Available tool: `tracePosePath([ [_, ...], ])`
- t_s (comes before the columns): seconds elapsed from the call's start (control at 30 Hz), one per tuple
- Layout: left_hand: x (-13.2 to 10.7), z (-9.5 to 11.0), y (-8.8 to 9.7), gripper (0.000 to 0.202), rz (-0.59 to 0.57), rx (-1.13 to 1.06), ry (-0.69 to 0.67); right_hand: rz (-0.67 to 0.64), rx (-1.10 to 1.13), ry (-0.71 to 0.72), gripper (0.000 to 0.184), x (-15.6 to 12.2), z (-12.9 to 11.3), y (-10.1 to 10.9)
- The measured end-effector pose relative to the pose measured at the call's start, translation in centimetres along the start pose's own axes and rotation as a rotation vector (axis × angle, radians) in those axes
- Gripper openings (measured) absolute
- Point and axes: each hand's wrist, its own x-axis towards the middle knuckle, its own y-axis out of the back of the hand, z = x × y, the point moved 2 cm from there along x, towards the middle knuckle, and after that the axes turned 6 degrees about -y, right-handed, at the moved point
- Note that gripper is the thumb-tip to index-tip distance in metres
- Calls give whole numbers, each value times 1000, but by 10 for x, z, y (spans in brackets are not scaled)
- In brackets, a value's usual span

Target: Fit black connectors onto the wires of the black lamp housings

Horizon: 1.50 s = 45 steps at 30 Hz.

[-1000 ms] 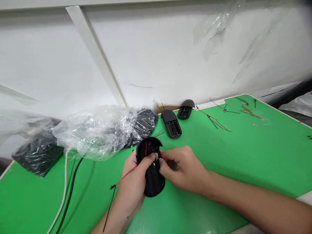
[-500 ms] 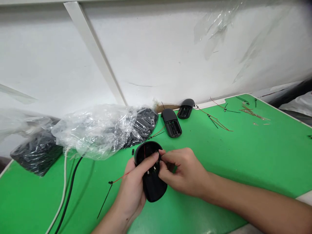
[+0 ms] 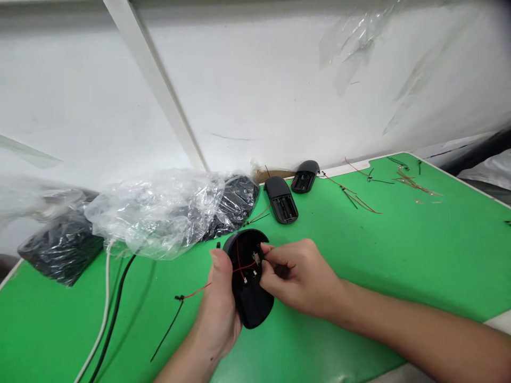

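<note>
My left hand (image 3: 219, 300) holds a black plastic housing (image 3: 253, 308) from its left side, thumb raised along the edge. Inside the hollow of the housing, red wires (image 3: 240, 263) run to small metal contacts, and a small metal switch-like part (image 3: 256, 259) sits by the right wall. At that wall my right hand (image 3: 299, 274) is closed, thumb and forefinger pinching at the rim; what lies between the fingertips is hidden. From under my left hand a red wire with a black connector and black lead (image 3: 179, 298) trails out to the left.
Two similar black housings with battery slots, one nearer (image 3: 284, 202) and one farther (image 3: 305, 178), lie at the back. Clear plastic bags (image 3: 155, 213) of black parts stand left. White and black cables (image 3: 104, 308) cross the left side. Loose wires (image 3: 415, 186) lie back right.
My left thumb has lifted out of the housing's hollow to its left edge, uncovering the red wires and metal part. My right hand stays pinched at the right rim.
</note>
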Motion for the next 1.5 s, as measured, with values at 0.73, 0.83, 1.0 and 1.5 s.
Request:
tracePosePath([
  [0.73,3,8,-5,71,-4,-94,245,-141,-61,-37,24,-4,-1,-3],
  [0.83,3,10,-8,72,6,-70,251,-174,-54,-34,26,-4,-2,-2],
  [1.0,2,10,-8,72,-15,-51,253,-233,-96,-40,28,-3,-5,-1],
  [1.5,2,0,-7,73,31,-90,348,-306,-308,37,26,-7,-10,-1],
])
